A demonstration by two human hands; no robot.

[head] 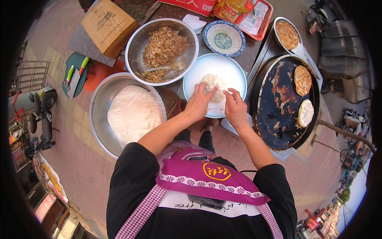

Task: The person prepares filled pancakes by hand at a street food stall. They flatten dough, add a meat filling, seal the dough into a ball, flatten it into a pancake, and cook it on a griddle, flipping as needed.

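Note:
A gathered, pleated lump of dough (212,81) lies on a white plate with a pale blue rim (192,67). My left hand (198,101) rests on its near left side, fingers spread over the pleats. At its right edge my right hand (235,106) has thumb and fingertips close together; whether they pinch dough is hard to tell. Behind and to the left, a steel bowl (130,64) holds chopped filling (162,46) and a spoon (157,68). Another steel bowl (97,112), at the left, holds a large mass of dough (132,115) partly under clear plastic film.
On the right, a round black griddle (274,119) carries a browned flatbread (302,80) and a paler one (306,113). Beyond it stands a bowl of flatbread (287,35). A blue-patterned dish (224,38), an oil bottle (234,10), a wooden box (107,25) and knives (74,80) surround the work area.

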